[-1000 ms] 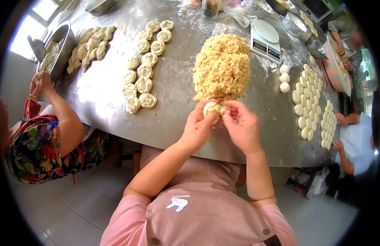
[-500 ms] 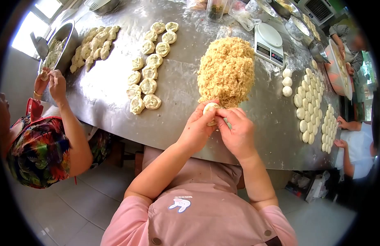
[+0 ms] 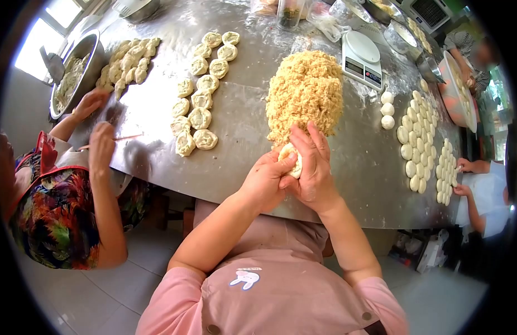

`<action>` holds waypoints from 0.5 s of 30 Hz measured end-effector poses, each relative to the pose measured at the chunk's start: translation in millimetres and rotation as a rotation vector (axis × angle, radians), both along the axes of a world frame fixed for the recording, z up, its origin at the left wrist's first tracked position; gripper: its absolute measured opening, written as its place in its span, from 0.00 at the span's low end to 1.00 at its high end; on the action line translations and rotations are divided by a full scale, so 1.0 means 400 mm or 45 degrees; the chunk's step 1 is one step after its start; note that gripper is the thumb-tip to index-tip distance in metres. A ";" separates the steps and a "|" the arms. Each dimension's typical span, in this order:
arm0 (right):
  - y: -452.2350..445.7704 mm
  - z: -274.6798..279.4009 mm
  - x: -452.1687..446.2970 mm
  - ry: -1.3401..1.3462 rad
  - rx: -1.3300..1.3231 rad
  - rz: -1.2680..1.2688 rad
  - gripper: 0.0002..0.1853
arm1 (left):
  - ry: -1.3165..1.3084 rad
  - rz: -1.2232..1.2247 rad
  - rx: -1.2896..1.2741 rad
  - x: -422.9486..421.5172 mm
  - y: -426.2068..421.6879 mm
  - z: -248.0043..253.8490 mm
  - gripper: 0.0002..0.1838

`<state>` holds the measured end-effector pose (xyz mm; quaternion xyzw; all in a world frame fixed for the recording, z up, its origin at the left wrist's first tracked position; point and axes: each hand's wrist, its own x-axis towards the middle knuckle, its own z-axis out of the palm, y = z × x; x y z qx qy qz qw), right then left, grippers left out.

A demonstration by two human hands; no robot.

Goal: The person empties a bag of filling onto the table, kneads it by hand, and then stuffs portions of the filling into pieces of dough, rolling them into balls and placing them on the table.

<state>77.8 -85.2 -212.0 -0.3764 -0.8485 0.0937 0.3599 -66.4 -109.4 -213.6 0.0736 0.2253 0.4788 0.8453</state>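
Observation:
Close to the table's front edge, a small pale piece of dough (image 3: 292, 160) sits between my two hands. My left hand (image 3: 263, 181) is closed around its left side, thumb lying over the top. Against its right side rests my right hand (image 3: 314, 174), fingers stretched upward and together, thumb curled in below the dough. The hands partly hide the dough's underside. Just beyond my fingertips is a large mound of crumbly yellow filling (image 3: 305, 92).
Coiled dough pieces (image 3: 201, 99) form rows to the left; small dough balls (image 3: 417, 139) are grouped at right, near a white kitchen scale (image 3: 362, 56). A co-worker (image 3: 63, 206) at left handles a thin stick beside a metal bowl (image 3: 60, 106). Other people stand at right.
My right hand has gone from pinching the dough's edge to lying along its side with fingers extended. The co-worker's hands at left have moved down from the bowl and apart.

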 end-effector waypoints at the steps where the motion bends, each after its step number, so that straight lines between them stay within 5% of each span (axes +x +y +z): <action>1: -0.001 -0.004 -0.006 -0.020 0.010 -0.002 0.40 | -0.010 0.001 0.054 -0.007 -0.002 -0.012 0.20; 6: -0.002 -0.012 -0.026 0.221 -0.114 -0.002 0.33 | 0.311 0.021 -0.025 0.014 -0.011 -0.007 0.22; 9: 0.004 -0.011 -0.017 0.364 -0.090 -0.058 0.34 | -0.348 0.039 -0.114 0.016 -0.013 -0.009 0.24; 11: -0.010 -0.001 -0.033 0.392 -0.026 -0.122 0.20 | 0.258 0.021 0.183 0.032 -0.015 0.018 0.22; 13: -0.021 0.004 -0.049 0.376 0.005 -0.188 0.13 | 0.038 0.083 0.074 0.037 -0.019 0.005 0.22; 15: -0.029 0.004 -0.065 0.368 0.040 -0.208 0.06 | 0.231 0.058 0.135 0.033 -0.017 -0.013 0.21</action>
